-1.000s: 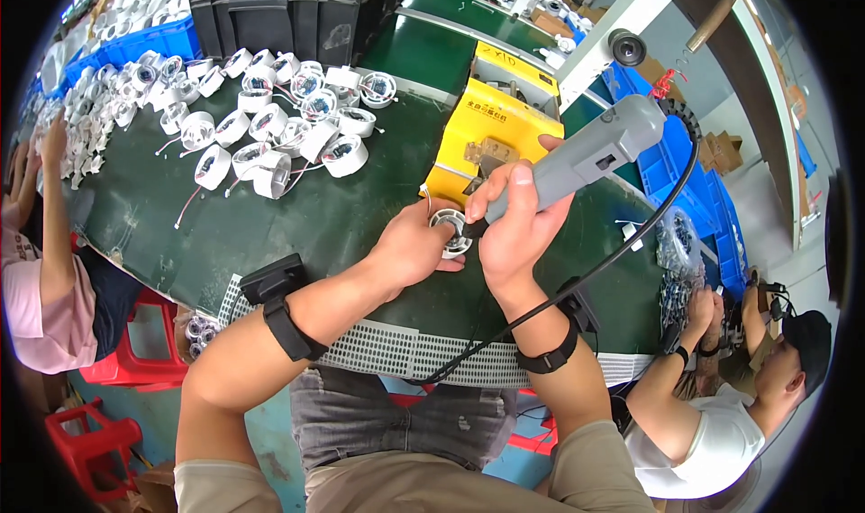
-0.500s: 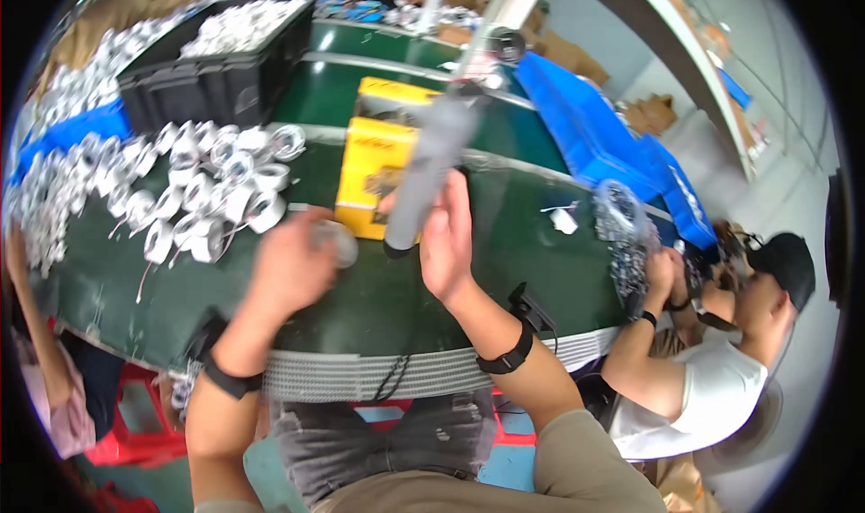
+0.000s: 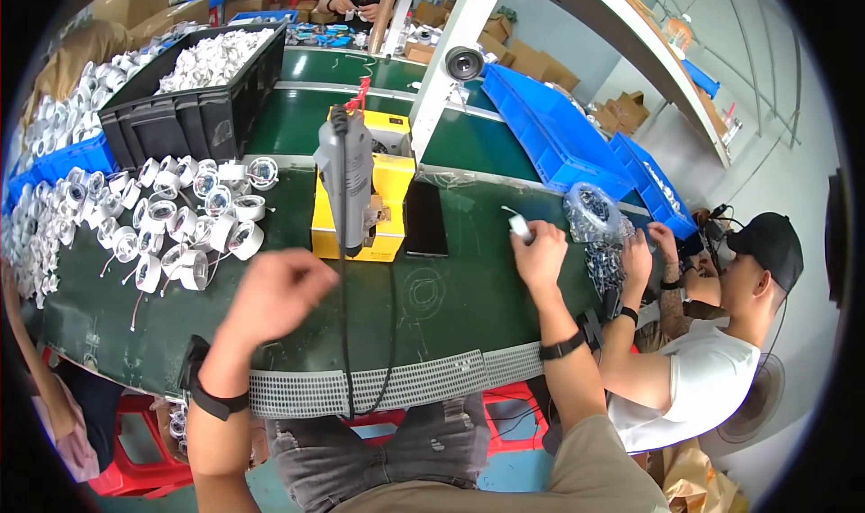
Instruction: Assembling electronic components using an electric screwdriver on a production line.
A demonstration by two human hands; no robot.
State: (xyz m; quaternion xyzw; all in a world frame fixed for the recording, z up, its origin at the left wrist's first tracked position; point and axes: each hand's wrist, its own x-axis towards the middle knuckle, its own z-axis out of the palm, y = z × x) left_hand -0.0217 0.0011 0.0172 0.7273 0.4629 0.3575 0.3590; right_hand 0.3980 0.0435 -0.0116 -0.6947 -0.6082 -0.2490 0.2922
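Note:
My right hand [image 3: 541, 259] pinches a small white part [image 3: 520, 227] with a short wire, over the right side of the green table. Near the pile of white ring-shaped housings [image 3: 162, 211], my left hand [image 3: 275, 299] hangs in the air, slightly blurred. Its fingers are loosely curled and nothing shows in them. A grey corded tool [image 3: 347, 184], looking like an electric screwdriver, stands upright against the yellow box-shaped device [image 3: 389, 193] between my hands. Its black cable runs down past the table's near edge.
Behind the housings stands a black crate [image 3: 180, 121] full of white parts. A dark flat slab [image 3: 426, 220] lies beside the yellow device. Blue bins [image 3: 559, 139] and a bag of small parts [image 3: 596, 220] sit at right, near a co-worker in a black cap [image 3: 770, 252]. A white post [image 3: 450, 72] rises behind.
The grey tool now stands at the yellow device, clear of my right hand. That hand has moved right and gripped the small white part. The round housing is gone from my left hand.

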